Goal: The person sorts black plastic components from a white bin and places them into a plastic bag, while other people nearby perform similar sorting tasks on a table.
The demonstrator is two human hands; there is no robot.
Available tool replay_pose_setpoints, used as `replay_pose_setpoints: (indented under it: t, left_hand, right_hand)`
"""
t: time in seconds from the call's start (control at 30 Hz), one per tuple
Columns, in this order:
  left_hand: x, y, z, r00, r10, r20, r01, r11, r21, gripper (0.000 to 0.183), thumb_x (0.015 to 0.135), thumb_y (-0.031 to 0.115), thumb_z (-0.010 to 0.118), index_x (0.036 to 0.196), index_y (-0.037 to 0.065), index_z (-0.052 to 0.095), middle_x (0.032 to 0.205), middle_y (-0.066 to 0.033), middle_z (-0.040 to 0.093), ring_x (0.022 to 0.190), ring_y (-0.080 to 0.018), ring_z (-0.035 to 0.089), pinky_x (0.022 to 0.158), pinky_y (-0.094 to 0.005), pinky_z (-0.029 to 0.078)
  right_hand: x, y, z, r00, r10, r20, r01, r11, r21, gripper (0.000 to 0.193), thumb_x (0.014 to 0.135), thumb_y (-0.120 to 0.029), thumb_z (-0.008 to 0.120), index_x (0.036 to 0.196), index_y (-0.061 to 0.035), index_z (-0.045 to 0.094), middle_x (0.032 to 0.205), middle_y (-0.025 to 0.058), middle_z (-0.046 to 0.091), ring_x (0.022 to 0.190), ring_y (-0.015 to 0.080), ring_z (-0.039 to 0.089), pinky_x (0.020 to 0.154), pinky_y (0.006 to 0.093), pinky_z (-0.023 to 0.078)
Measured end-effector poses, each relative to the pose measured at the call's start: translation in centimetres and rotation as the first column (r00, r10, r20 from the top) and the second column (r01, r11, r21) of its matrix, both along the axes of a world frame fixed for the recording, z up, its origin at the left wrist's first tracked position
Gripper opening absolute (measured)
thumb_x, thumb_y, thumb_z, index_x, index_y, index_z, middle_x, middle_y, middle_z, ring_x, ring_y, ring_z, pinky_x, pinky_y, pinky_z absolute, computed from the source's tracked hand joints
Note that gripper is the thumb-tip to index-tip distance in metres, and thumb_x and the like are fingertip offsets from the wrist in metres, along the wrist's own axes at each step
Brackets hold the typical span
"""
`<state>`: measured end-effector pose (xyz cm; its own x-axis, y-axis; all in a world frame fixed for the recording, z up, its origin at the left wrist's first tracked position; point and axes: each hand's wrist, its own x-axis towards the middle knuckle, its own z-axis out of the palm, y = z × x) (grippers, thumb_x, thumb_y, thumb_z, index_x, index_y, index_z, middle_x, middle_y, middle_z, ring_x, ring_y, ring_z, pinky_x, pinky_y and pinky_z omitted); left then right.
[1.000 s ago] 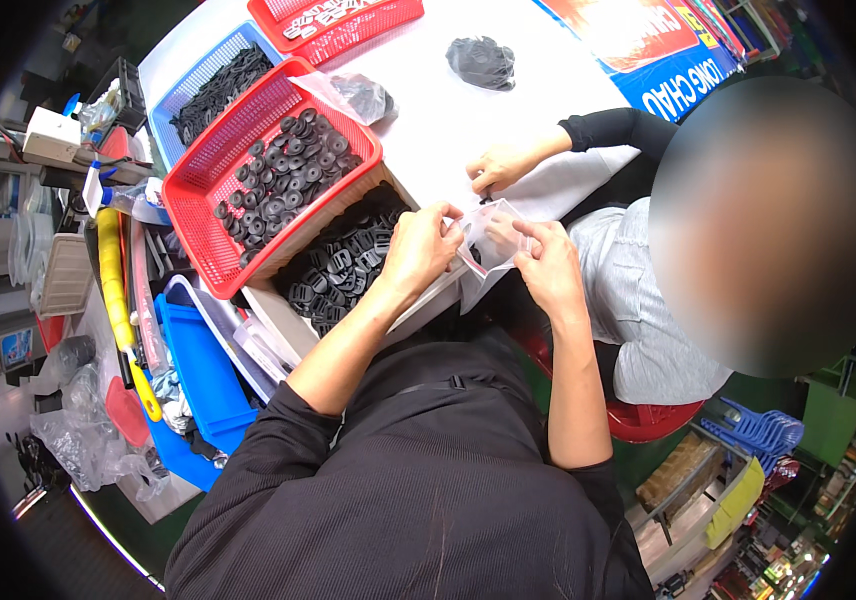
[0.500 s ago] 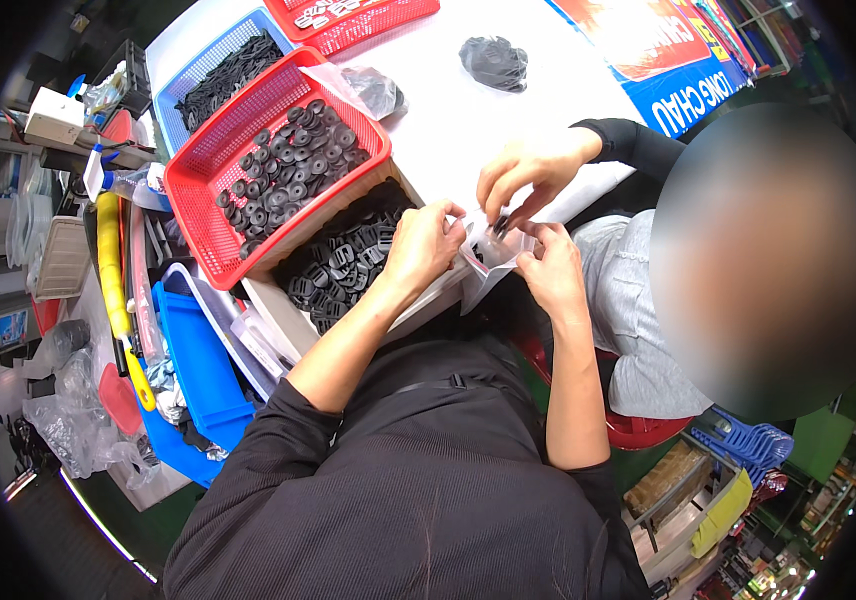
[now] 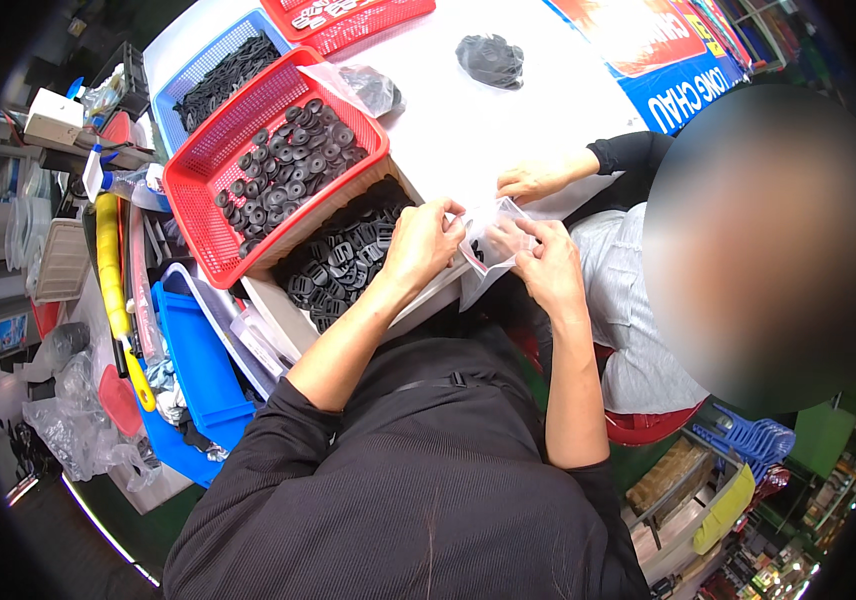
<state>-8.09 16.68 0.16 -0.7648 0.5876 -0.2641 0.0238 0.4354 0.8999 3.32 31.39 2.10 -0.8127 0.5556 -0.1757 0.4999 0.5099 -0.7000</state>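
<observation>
Clear bag (image 3: 493,240) — we pinch it, left hand (image 3: 426,240) and right hand (image 3: 548,262), beside cardboard box (image 3: 348,255); co-worker's hand (image 3: 533,180) withdrawn since.

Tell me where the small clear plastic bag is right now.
In the head view, the clear plastic bag sits centre frame, held between the left hand and right hand, just right of the box of black parts.

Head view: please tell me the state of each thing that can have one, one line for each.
small clear plastic bag: held up between both hands, mouth at the fingers.
left hand: pinching the bag's edge.
right hand: gripping the bag.
red basket: part-filled with black rings.
cardboard box: open, holding black parts.
co-worker's hand: resting on the white table.
</observation>
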Motion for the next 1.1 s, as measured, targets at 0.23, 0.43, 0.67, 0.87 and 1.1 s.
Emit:
replay_pose_setpoints:
  t: [0.23,0.43,0.67,0.87,1.1]
  left_hand:
    - [0.6,-0.1,0.2,1.000,-0.003,-0.029,0.003,1.000,-0.013,0.024,0.084,0.008,0.056,0.102,-0.006,0.064,0.061,-0.0088,0.064,0.047,-0.0122,0.060,0.050,-0.0273,0.047]
    - [1.6,-0.4,0.1,0.993,0.011,-0.117,-0.014,1.000,-0.028,0.026,0.083,0.008,0.055,0.103,-0.006,0.064,0.061,-0.0110,0.064,0.049,-0.0139,0.062,0.052,-0.0285,0.049]
    - [3.7,-0.1,1.7,0.989,0.048,-0.139,-0.053,0.998,-0.034,0.028,0.082,0.007,0.054,0.105,-0.006,0.063,0.059,-0.0108,0.063,0.048,-0.0143,0.062,0.052,-0.0287,0.049]
    - [5.6,0.4,2.3,0.981,0.093,-0.170,-0.098,0.995,-0.020,0.028,0.081,0.006,0.055,0.105,-0.006,0.064,0.059,-0.0089,0.062,0.048,-0.0135,0.061,0.050,-0.0287,0.048]
    - [7.7,-0.1,2.0,0.950,0.105,-0.294,-0.112,0.994,-0.008,0.022,0.083,0.006,0.056,0.100,-0.005,0.064,0.058,-0.0085,0.060,0.048,-0.0134,0.060,0.049,-0.0288,0.048]
  right_hand:
    - [0.8,-0.2,0.0,1.000,0.016,-0.023,-0.015,1.000,0.026,0.041,0.071,-0.005,0.057,0.111,-0.0008,0.065,0.101,0.0187,0.060,0.084,0.0307,0.061,0.081,0.0382,0.048]
    - [1.6,-0.2,0.1,0.999,0.045,-0.026,-0.044,0.999,0.029,0.042,0.070,-0.006,0.058,0.111,-0.0017,0.066,0.102,0.0187,0.060,0.084,0.0298,0.061,0.082,0.0374,0.048]
    - [3.0,-0.3,2.2,0.992,0.097,-0.076,-0.093,0.994,0.055,0.042,0.069,-0.005,0.058,0.111,-0.0003,0.066,0.108,0.0191,0.060,0.080,0.0274,0.063,0.080,0.0355,0.050]
    - [3.9,0.9,-0.6,0.976,0.130,-0.175,-0.120,0.990,0.067,0.042,0.071,-0.004,0.059,0.113,0.0001,0.064,0.106,0.0177,0.061,0.082,0.0265,0.063,0.079,0.0345,0.050]
    - [6.4,-0.2,-3.1,0.848,0.407,-0.340,-0.272,0.885,0.379,0.031,0.083,-0.007,0.055,0.114,-0.0086,0.059,0.112,0.0104,0.060,0.106,0.0247,0.055,0.090,0.0353,0.044]
